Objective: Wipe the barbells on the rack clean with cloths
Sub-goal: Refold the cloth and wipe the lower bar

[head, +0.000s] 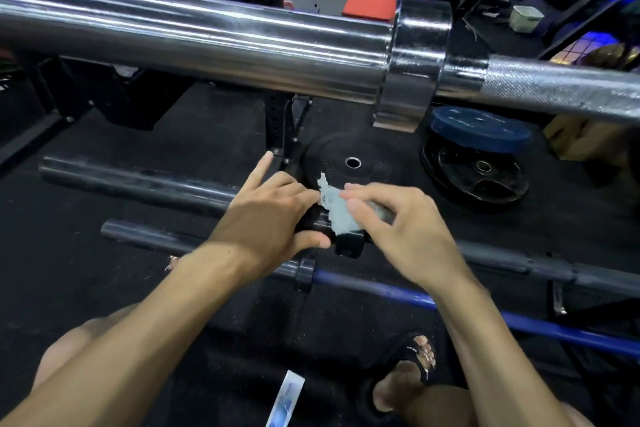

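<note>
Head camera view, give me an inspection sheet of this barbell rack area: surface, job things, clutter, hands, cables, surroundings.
Surface: black rubber gym floor, speckled.
Job's things: chrome barbell across the top; black barbell and a lower barbell with a blue shaft racked below; pale grey cloth on a black collar between the hands.
Clutter: black weight plate flat on the floor; blue plate stacked on another; a printed strip by the foot.
Hands: left hand grips the collar, index finger raised; right hand pinches the cloth.
Cables: nothing seen.
Surroundings: red pad, white tub, black rack frames.
</note>
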Demonstrator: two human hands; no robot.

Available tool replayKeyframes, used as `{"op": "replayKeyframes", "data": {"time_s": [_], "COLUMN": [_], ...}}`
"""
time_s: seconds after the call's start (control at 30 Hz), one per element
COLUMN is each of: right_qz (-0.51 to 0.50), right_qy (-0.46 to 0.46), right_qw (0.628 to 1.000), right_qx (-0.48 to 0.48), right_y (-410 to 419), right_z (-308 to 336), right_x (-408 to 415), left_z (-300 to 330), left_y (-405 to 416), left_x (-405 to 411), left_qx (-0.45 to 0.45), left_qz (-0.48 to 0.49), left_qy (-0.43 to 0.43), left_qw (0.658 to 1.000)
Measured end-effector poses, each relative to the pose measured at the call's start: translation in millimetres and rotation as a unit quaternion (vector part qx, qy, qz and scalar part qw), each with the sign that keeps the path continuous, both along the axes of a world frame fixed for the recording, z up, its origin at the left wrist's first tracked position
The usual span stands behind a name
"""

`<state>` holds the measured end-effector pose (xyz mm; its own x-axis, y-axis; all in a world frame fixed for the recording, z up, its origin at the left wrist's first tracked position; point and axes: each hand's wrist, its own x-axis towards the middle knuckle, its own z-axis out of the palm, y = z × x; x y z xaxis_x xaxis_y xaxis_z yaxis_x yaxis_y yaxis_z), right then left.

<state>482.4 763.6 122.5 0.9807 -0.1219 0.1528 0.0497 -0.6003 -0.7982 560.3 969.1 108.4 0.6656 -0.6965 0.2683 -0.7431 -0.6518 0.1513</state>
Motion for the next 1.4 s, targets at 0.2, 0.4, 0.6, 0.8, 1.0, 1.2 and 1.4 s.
{"op": "replayKeyframes", "data": {"time_s": [0.2, 0.4, 0.6, 0.8, 1.0, 1.2, 1.4], "right_qz": [0.043, -0.025, -0.107, -0.064, 0.039, 0.038, 0.006], "right_qy": [0.081, 0.027, 0.012, -0.085, 0.052, 0.069, 0.057], "right_qw": [0.995, 0.999, 0.994, 0.982, 0.998, 0.997, 0.998], "right_qx": [-0.047, -0.02, 0.028, 0.155, -0.02, -0.014, -0.034], "right_y": [-12.0, 1.0, -18.9, -19.7, 8.0, -5.0, -3.4], "right_z": [3.3, 0.5, -13.1, 6.9, -1.3, 7.0, 2.2], "right_x": [23.4, 4.7, 38.6, 3.6, -7.9, 15.9, 7.9], "left_z": [-3.2, -11.1, -4.0, 0.7, -8.3, -5.8, -10.8], "left_y": [2.0, -2.2, -4.0, 2.7, 2.8, -0.4, -3.8], "left_x": [-9.2, -15.4, -14.9, 1.0, -2.7, -11.2, -23.6], "left_qx": [-0.006, -0.034, -0.031, 0.007, -0.014, 0.007, -0.011], "left_qz": [0.015, 0.042, 0.045, 0.008, -0.001, 0.023, 0.056], "left_qy": [-0.037, -0.046, -0.053, 0.018, -0.001, -0.048, -0.065], "left_qw": [0.999, 0.997, 0.997, 1.0, 1.0, 0.999, 0.996]}}
